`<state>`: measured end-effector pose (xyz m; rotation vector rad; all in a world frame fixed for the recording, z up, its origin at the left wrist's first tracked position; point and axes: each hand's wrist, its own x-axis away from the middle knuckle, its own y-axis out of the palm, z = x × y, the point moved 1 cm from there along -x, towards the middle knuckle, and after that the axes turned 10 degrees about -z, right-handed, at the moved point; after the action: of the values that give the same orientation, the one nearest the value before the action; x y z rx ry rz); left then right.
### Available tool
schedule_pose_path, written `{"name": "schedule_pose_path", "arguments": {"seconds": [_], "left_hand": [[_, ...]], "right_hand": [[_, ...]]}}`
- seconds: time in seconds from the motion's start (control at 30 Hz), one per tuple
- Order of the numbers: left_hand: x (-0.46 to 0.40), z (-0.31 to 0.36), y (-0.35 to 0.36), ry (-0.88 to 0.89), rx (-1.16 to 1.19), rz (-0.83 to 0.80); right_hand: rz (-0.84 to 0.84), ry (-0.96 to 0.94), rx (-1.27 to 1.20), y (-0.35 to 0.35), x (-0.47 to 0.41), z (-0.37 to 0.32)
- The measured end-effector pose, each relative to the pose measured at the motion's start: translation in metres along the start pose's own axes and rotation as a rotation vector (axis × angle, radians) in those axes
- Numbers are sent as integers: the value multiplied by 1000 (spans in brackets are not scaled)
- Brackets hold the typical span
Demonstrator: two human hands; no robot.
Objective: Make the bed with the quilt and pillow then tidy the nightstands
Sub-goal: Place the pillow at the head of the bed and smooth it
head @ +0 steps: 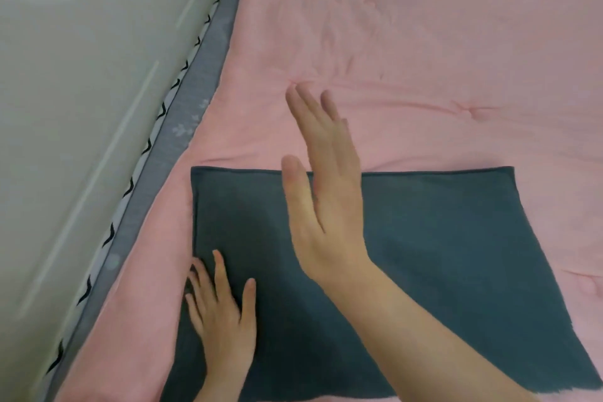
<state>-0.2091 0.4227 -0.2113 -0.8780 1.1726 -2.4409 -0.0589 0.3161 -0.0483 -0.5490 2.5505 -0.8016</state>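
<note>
Pillow (pixel 424 254) is looking soft, flat and light, not slippery on the fabric; you're best gripping it at its corners or short edges, since a mid-panel pinch would likely just bunch the dark cover. It's lying on the pink quilt (pixel 440 59), near the bed's left edge, by the grey mattress border (pixel 195 81). Quilt is looking thick and limp, so drag it by the hem. Your left hand (pixel 218 313) is pressing flat on the pillow's near-left corner, fingers spread, gripping nothing. Your right hand (pixel 326 192) is reaching over the pillow's far edge, fingers straight and together, holding nothing; can't tell if it's touching the fabric.
</note>
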Motion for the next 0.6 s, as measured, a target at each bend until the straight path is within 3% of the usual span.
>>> {"name": "schedule_pose_path", "arguments": {"seconds": [0.03, 0.1, 0.17, 0.23, 0.33, 0.37, 0.43, 0.47, 0.5, 0.6], "left_hand": [[-4, -6, 14, 2, -21, -3], [-4, -18, 36, 54, -115, -6], [-5, -25, 44, 83, -206, -12], [-10, -29, 47, 27, -239, -29], [-10, -17, 50, -17, -259, -10], [-8, -14, 52, -11, -278, 4], [-5, -8, 55, 3, -315, -29], [-1, -5, 52, 10, -338, -53], [4, -1, 50, 9, -343, -40], [12, 33, 33, 28, -199, 126]], "right_hand": [[-65, -20, 169, 23, 24, 27], [-490, 124, 473, 70, 83, 93], [-692, 271, 569, 86, 102, 127], [-572, 215, 440, 57, 72, 106], [-113, 162, 233, -13, 53, 77], [-69, 193, 287, -24, 69, 91], [-361, 325, 600, -17, 118, 133], [-551, 399, 671, -7, 139, 153], [-637, 450, 675, -1, 146, 166], [-417, 396, 397, -24, 95, 124]]}}
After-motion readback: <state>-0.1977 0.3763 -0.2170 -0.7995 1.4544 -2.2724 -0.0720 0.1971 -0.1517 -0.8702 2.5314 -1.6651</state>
